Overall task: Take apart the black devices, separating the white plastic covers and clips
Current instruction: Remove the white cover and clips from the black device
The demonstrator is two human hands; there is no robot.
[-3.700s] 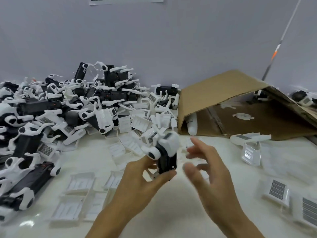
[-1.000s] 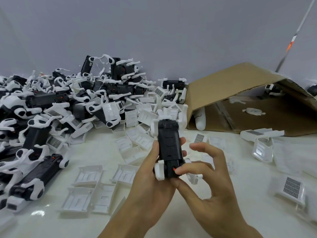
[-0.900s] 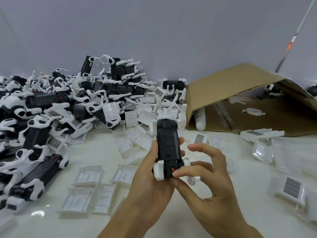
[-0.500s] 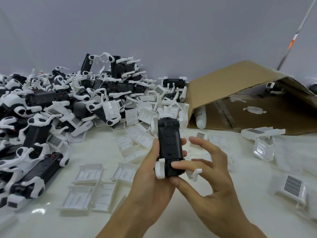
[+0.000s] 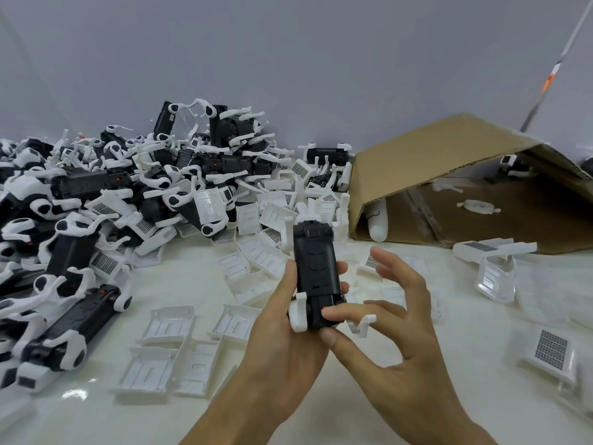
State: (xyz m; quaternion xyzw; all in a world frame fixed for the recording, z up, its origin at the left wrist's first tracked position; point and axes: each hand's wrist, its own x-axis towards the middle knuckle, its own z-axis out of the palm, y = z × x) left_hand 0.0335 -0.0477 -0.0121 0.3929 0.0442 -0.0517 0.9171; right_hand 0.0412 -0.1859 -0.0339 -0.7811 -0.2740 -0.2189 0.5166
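I see the pile of black devices (image 5: 134,200) at far left on the counter (image 5: 449,342). At centre, my left hand (image 5: 282,332) grips one black device (image 5: 316,271) upright, fingers curled round it. My right hand (image 5: 394,335) pinches its lower end, remaining fingers spread. White clips (image 5: 298,311) protrude from both its ends.

A single wide-angle view from a camera worn on the person's head, looking forward and down across a white desk (image 5: 192,419) toward a grey wall (image 5: 288,59). It sits close: both forearms rise from the bottom edge and the fingers (image 5: 345,311) meet near the centre. Left of the fingers a pile of devices (image 5: 128,194) fills the frame; beyond them, to the right, lies a cardboard box (image 5: 433,159). Edges bend outward.
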